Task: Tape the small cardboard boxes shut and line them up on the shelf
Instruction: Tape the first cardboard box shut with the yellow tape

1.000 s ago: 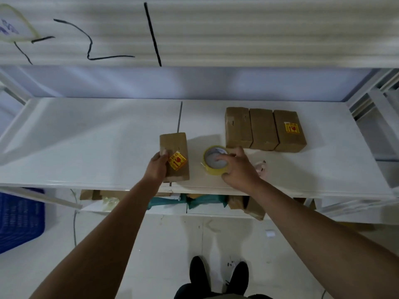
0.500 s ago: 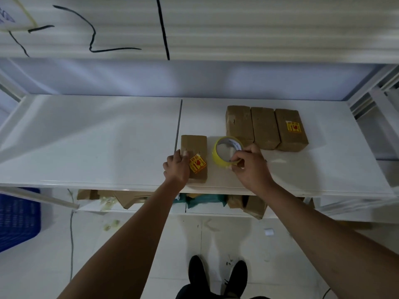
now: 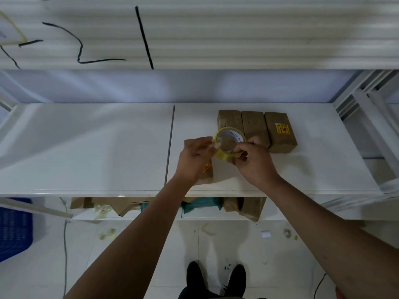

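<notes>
My right hand [image 3: 254,162] holds a yellowish roll of clear tape [image 3: 230,141] lifted above the white shelf [image 3: 86,147]. My left hand [image 3: 196,158] is at the roll's left edge, fingertips pinching at the tape there. Under both hands lies a small cardboard box [image 3: 207,172] with a yellow and red sticker, mostly hidden. Three more small cardboard boxes stand side by side behind the roll: the left one [image 3: 227,118], the middle one [image 3: 253,127], and the right one [image 3: 279,132] with a yellow sticker.
A seam [image 3: 170,143] splits the shelf board just left of my hands. The lower shelf holds loose cardboard [image 3: 121,207] and a teal package [image 3: 200,205]. A blue crate [image 3: 15,227] stands on the floor at left. White shelf uprights [image 3: 377,130] rise at right.
My right hand lifted the tape roll off the shelf. My left hand let go of the stickered box and came up to the roll's edge. The box now lies beneath both hands.
</notes>
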The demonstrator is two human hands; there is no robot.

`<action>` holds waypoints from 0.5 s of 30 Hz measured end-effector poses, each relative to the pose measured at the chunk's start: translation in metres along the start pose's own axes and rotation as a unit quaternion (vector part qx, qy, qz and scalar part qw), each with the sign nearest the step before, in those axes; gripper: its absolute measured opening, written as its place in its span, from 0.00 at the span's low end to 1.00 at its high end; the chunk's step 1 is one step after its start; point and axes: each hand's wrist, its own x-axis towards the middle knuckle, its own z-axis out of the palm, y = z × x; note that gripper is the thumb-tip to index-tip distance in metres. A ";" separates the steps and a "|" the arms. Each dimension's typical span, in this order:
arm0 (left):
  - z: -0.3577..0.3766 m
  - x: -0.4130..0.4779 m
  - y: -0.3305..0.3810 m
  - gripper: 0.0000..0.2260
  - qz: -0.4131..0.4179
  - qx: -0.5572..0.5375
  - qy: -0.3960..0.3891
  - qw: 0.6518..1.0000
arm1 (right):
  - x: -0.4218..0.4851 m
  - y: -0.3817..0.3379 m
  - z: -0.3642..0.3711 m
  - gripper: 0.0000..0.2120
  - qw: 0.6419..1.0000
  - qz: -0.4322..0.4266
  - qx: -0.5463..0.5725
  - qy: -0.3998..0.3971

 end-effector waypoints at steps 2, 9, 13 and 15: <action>0.001 0.003 -0.002 0.14 0.018 0.030 0.021 0.999 | -0.001 -0.002 0.001 0.09 1.000 -0.006 0.008 0.000; -0.011 -0.002 -0.007 0.05 -0.006 -0.031 0.068 0.997 | -0.001 -0.003 0.001 0.12 0.998 -0.032 0.037 -0.038; -0.023 -0.005 -0.006 0.07 -0.030 -0.058 0.055 0.996 | 0.003 0.001 -0.008 0.20 0.982 -0.157 -0.074 -0.077; -0.028 -0.008 -0.004 0.07 -0.033 -0.081 0.043 0.995 | 0.009 -0.001 -0.016 0.17 0.965 -0.214 -0.125 -0.089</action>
